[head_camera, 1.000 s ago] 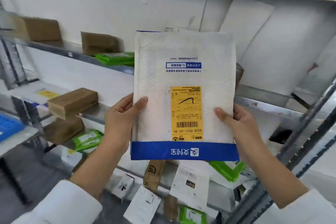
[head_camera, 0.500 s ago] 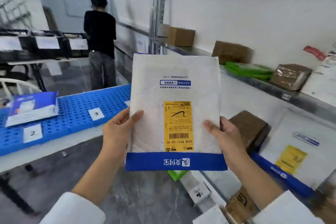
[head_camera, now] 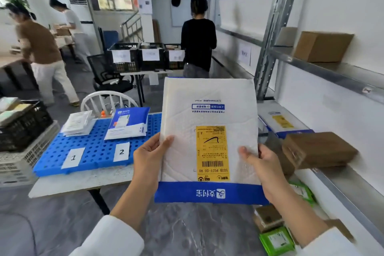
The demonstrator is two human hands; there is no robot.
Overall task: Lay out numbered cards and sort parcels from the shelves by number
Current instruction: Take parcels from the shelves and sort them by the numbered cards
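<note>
Holding mailer (head_camera: 207, 114) upright before chest, above floor between table and shelves. Print upside down, yellow label (head_camera: 212, 151) toward camera, blue band at bottom. Pinching left edge with left hand (head_camera: 149, 158): thumb flat on front, fingers behind, hidden. Pinching right edge with right hand (head_camera: 264, 164) likewise; cannot tell spread of fingers behind.

Noted left of mailer: blue mat (head_camera: 93, 147) on table, card 1 (head_camera: 73, 157) and card 2 (head_camera: 121, 151) side by side at near edge. White packets (head_camera: 78, 123) behind card 1, blue-white parcel (head_camera: 127, 123) behind card 2.

Noted right: shelves (head_camera: 332, 68) with brown boxes (head_camera: 318, 149).
</note>
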